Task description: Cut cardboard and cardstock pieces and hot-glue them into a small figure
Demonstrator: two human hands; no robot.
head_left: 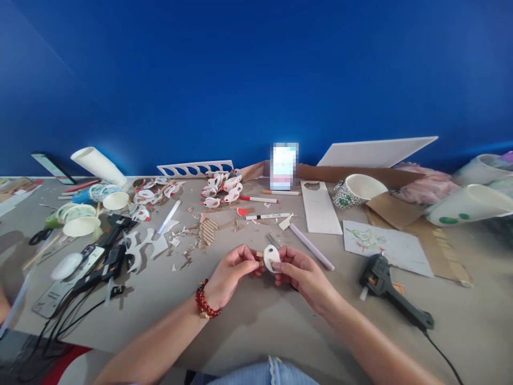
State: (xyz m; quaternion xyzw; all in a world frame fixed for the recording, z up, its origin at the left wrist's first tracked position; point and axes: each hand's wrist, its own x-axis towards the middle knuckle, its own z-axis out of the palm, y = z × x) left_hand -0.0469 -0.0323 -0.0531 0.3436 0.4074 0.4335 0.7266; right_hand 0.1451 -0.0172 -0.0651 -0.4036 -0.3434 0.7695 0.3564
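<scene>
Both my hands meet over the middle of the grey table [248, 315]. My left hand [232, 270], with a red bead bracelet on the wrist, pinches a small brown cardboard piece [260, 258] against a white oval cut-out [272, 257]. My right hand [302, 272] is closed on the white cut-out from the right side. The two pieces touch between my fingertips.
A black glue gun [385, 286] with its cord lies to the right. Behind my hands are markers [267, 216], a lilac stick [310, 246], cardboard scraps and a pile of finished white-and-red cut-outs [220, 190]. Paper cups [82, 222], cables and a drawing sheet [385, 243] sit at the sides.
</scene>
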